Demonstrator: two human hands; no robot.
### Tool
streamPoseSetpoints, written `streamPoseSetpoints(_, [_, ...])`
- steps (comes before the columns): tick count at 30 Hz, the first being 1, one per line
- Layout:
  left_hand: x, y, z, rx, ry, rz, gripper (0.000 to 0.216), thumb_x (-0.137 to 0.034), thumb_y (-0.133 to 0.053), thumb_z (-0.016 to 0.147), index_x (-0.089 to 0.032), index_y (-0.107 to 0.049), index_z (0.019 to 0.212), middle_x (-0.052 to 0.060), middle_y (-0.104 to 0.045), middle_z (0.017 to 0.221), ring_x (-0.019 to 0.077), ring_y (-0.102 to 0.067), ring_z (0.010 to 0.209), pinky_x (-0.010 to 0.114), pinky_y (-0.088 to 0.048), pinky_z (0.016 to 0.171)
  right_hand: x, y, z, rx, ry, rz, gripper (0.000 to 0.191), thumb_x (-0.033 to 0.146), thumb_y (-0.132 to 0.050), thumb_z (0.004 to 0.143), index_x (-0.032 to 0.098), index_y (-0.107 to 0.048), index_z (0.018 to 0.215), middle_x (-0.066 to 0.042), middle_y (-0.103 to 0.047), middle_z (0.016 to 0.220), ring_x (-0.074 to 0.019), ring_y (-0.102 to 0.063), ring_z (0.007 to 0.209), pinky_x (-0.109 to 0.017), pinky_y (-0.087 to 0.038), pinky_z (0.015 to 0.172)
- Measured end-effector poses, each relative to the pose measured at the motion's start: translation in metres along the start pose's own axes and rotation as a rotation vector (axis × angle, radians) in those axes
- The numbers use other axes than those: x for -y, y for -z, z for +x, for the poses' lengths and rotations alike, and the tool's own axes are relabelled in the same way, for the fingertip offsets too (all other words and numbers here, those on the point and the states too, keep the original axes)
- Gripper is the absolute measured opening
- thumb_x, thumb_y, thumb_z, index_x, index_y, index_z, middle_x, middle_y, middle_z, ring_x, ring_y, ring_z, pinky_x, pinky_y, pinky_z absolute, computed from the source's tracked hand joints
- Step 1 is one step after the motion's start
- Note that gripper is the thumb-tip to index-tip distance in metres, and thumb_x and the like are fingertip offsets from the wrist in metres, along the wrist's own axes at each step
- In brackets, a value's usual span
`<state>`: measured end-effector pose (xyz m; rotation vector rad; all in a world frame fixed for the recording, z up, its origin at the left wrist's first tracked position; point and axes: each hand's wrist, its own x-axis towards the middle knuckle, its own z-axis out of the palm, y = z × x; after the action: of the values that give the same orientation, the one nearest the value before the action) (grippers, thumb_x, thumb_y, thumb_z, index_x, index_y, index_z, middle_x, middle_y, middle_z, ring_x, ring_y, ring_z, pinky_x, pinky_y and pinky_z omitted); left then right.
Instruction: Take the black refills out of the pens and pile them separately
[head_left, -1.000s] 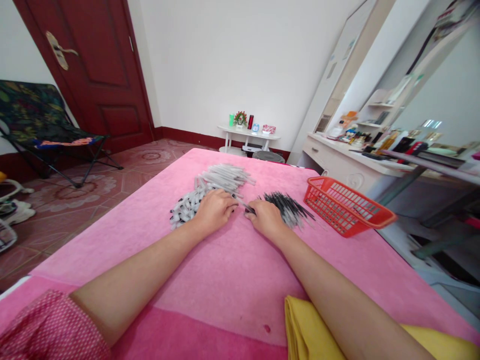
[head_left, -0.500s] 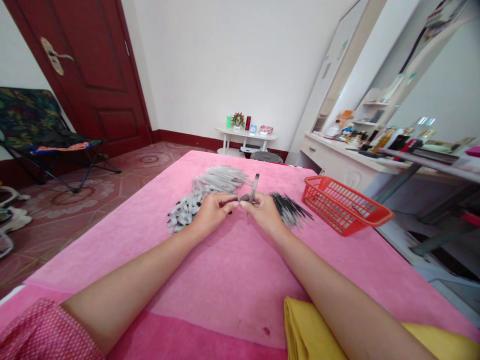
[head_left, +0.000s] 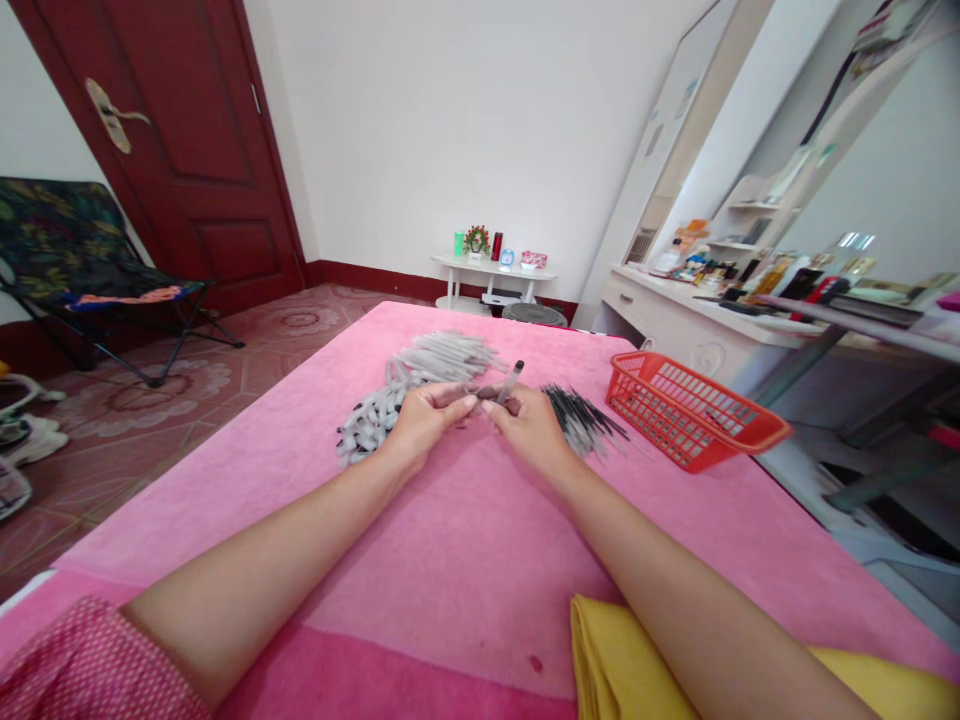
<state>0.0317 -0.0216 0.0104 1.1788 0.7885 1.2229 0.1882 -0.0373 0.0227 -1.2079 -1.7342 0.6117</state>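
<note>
My right hand (head_left: 529,418) is closed on a pen (head_left: 511,380) with a clear barrel and a dark end, which sticks up tilted to the right. Close beside it, my left hand (head_left: 429,420) is closed too, thumb and fingers pinched near the pen's lower part; what lies between them is too small to make out. Left of my left hand is a heap of whitish pen caps (head_left: 367,425) with dark bits. Behind it lies a pile of clear pen barrels (head_left: 450,352). Dark-tipped pen refills (head_left: 581,415) are bundled just right of my right hand.
A red plastic basket (head_left: 690,415) stands on the pink cloth-covered table (head_left: 420,580) at the right. Folded yellow cloth (head_left: 622,650) lies at the near edge under my right forearm. A folding chair (head_left: 90,250) stands on the floor to the left.
The pen in my right hand has tipped from nearly upright to a stronger rightward slant and sits slightly lower. Both hands stay close together in about the same place.
</note>
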Motion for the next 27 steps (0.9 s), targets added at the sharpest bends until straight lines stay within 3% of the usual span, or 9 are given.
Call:
streamPoseSetpoints(3, [0.000, 0.002, 0.001, -0.006, -0.008, 0.034, 0.045, -0.037, -0.076, 0.062, -0.013, -0.070, 0.099, 0.008, -0.071, 0.086, 0.0139, -0.060, 0.068, 0.024, -0.047, 0.060, 0.008, 0.007, 0.001, -0.076, -0.001, 0.166, 0.026, 0.039, -0.050, 0.082, 0.015, -0.058, 0.089, -0.002, -0.062, 0.068, -0.0112, -0.055, 0.051, -0.023, -0.045, 0.051])
streamPoseSetpoints(6, [0.000, 0.002, 0.001, 0.039, -0.006, 0.067, 0.044, -0.036, -0.073, 0.064, -0.015, -0.070, 0.102, 0.006, -0.070, 0.087, 0.0134, -0.059, 0.070, 0.022, -0.046, 0.059, 0.016, 0.014, 0.002, -0.238, 0.000, 0.356, 0.030, 0.046, -0.049, 0.083, 0.017, -0.053, 0.089, -0.002, -0.063, 0.075, -0.0092, -0.054, 0.049, -0.022, -0.045, 0.049])
streamPoseSetpoints(8, [-0.001, 0.001, -0.001, 0.076, -0.022, 0.094, 0.043, -0.036, -0.073, 0.065, -0.014, -0.070, 0.101, 0.004, -0.068, 0.081, 0.0110, -0.055, 0.065, 0.021, -0.043, 0.056, 0.021, 0.016, 0.003, -0.278, -0.001, 0.439, 0.030, 0.047, -0.049, 0.082, 0.017, -0.052, 0.087, -0.003, -0.063, 0.079, -0.0083, -0.054, 0.049, -0.022, -0.046, 0.049])
streamPoseSetpoints(12, [-0.001, -0.003, -0.002, 0.115, -0.049, 0.124, 0.042, -0.036, -0.073, 0.064, -0.012, -0.071, 0.098, 0.001, -0.065, 0.068, 0.0075, -0.047, 0.055, 0.020, -0.038, 0.053, 0.023, 0.015, 0.004, -0.282, -0.010, 0.493, 0.030, 0.047, -0.050, 0.082, 0.017, -0.051, 0.085, -0.003, -0.064, 0.079, -0.0082, -0.053, 0.049, -0.022, -0.046, 0.049])
streamPoseSetpoints(20, [0.000, -0.002, -0.003, 0.139, -0.060, 0.094, 0.039, -0.036, -0.075, 0.064, -0.013, -0.071, 0.095, 0.005, -0.071, 0.083, 0.0108, -0.057, 0.065, 0.022, -0.041, 0.064, 0.023, 0.012, 0.003, -0.233, -0.054, 0.535, 0.032, 0.048, -0.056, 0.078, 0.016, -0.053, 0.079, -0.002, -0.063, 0.066, -0.0098, -0.054, 0.047, -0.023, -0.045, 0.049])
streamPoseSetpoints(23, [0.002, 0.000, -0.002, 0.127, -0.053, 0.044, 0.041, -0.034, -0.076, 0.063, -0.013, -0.070, 0.098, 0.004, -0.071, 0.079, 0.0095, -0.057, 0.059, 0.020, -0.042, 0.058, 0.021, 0.011, 0.003, -0.197, -0.117, 0.564, 0.036, 0.052, -0.060, 0.074, 0.016, -0.056, 0.076, -0.002, -0.061, 0.063, -0.0092, -0.052, 0.047, -0.022, -0.043, 0.047])
streamPoseSetpoints(27, [0.001, 0.000, -0.002, 0.101, -0.016, -0.068, 0.036, -0.036, -0.076, 0.064, -0.011, -0.070, 0.090, 0.005, -0.070, 0.074, 0.0092, -0.058, 0.057, 0.019, -0.045, 0.055, 0.015, 0.014, 0.006, -0.258, -0.189, 0.595, 0.040, 0.053, -0.064, 0.069, 0.014, -0.061, 0.073, 0.002, -0.053, 0.054, -0.0056, -0.042, 0.042, -0.018, -0.036, 0.041])
